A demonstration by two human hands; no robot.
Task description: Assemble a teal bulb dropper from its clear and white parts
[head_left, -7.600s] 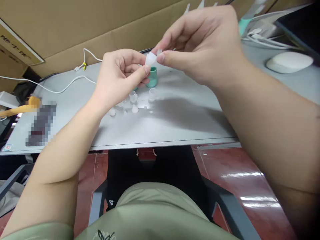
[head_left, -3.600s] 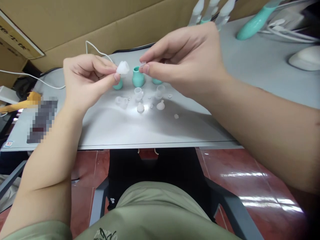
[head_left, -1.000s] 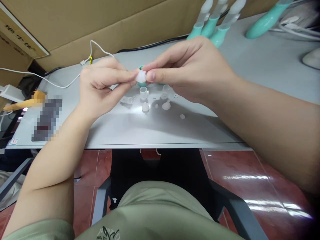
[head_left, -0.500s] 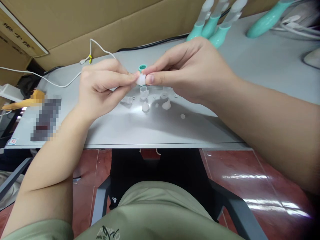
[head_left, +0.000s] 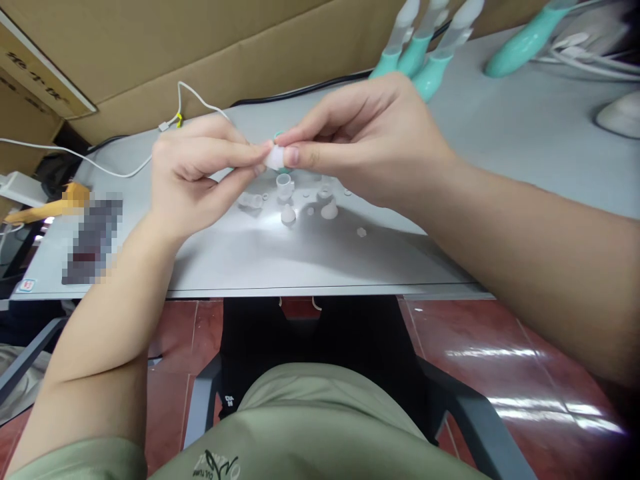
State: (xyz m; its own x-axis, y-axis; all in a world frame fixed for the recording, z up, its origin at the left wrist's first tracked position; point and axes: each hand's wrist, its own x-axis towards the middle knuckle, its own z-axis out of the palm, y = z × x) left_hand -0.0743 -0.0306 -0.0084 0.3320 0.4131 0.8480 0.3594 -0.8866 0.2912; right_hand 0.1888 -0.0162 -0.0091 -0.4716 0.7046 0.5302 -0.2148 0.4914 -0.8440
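Observation:
Between the fingertips of both hands is a small white piece (head_left: pixel 275 158), partly covered by fingers. My left hand (head_left: pixel 200 167) pinches it from the left, and my right hand (head_left: pixel 375 143) from the right. Just below them on the grey table (head_left: pixel 250 257) stands a clear cup-like part (head_left: pixel 285 187). A clear tube-like part (head_left: pixel 251 200) lies to its left. Nearer the front edge are two white cone-shaped pieces, one on the left (head_left: pixel 289 214) and one on the right (head_left: pixel 329 209). A small flat white piece (head_left: pixel 361 232) lies further right, and several tiny rings lie around.
Several teal-handled items (head_left: pixel 431 77) with clear necks and white tips stand at the back, another teal item (head_left: pixel 525 43) to their right. Cardboard (head_left: pixel 200 40) borders the back. A white cable (head_left: pixel 125 175) and yellow tool (head_left: pixel 50 205) are on the left.
Both hands have shifted slightly left in the picture with the white piece. The teal ring behind them is now mostly hidden. The pinching grips look the same.

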